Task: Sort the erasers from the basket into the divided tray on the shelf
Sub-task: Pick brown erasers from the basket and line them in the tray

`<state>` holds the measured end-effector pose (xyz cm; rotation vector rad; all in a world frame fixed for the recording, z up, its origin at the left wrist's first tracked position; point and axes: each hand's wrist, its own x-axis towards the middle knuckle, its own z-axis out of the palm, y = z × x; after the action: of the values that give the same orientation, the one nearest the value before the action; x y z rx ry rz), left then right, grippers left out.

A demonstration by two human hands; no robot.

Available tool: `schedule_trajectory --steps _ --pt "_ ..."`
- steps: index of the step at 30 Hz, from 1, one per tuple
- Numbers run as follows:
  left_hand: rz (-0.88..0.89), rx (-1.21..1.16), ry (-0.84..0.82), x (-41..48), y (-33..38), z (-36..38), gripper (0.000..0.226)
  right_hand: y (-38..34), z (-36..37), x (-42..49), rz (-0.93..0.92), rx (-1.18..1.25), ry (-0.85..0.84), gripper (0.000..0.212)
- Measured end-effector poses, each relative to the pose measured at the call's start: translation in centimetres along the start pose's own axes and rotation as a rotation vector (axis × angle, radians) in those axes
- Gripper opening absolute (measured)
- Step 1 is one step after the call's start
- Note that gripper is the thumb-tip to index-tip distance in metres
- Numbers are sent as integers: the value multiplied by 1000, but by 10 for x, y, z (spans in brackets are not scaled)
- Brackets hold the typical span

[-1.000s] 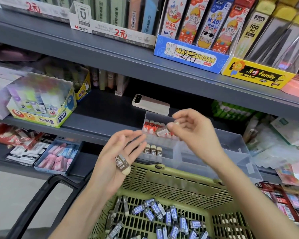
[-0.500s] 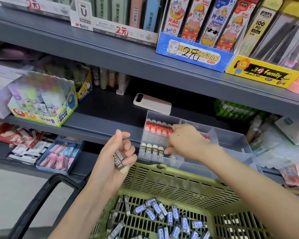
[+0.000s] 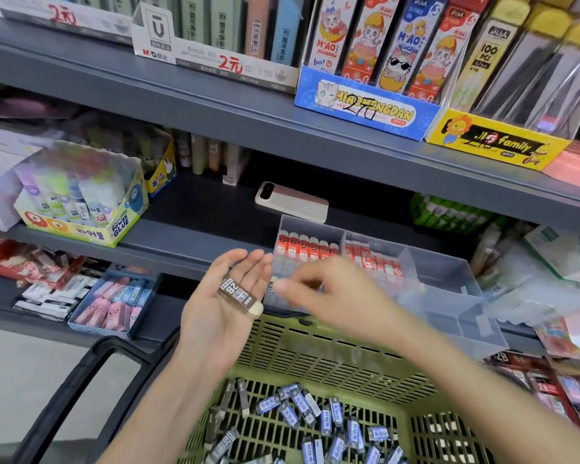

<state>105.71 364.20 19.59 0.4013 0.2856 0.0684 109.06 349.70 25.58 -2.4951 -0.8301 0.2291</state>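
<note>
Your left hand [image 3: 212, 316] lies flat, fingers apart, eraser [image 3: 238, 296] on palm. Right hand [image 3: 325, 289] blurred, grip unclear. Pinch long sides; stand it upright in tray [image 3: 449, 296].

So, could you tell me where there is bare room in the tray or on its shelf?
In the tray, the right-end compartments look bare, past the red erasers. The shelf is bare between the glue box and the phone. The tray's left is crowded.

The basket [image 3: 315, 356] is green with rows of little holes, and its handle [image 3: 81, 390] is black. The loose erasers [image 3: 295, 410] have blue or grey wrappers. The tray [image 3: 449, 316] is clear. The packed erasers [image 3: 307, 247] have red wrappers. The shelf [image 3: 198, 105] is grey.
</note>
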Motion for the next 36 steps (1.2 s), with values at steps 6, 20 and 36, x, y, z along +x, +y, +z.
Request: schedule_trajectory --steps 6,20,36 --pt "179 193 -210 -4 -16 8 23 -10 19 -13 271 581 33 7" --pt "621 1657 -295 -1 -16 -5 35 60 -37 2 228 150 325 27" --pt "526 1814 -302 2 -13 -24 39 54 -19 42 126 -275 -178 19"
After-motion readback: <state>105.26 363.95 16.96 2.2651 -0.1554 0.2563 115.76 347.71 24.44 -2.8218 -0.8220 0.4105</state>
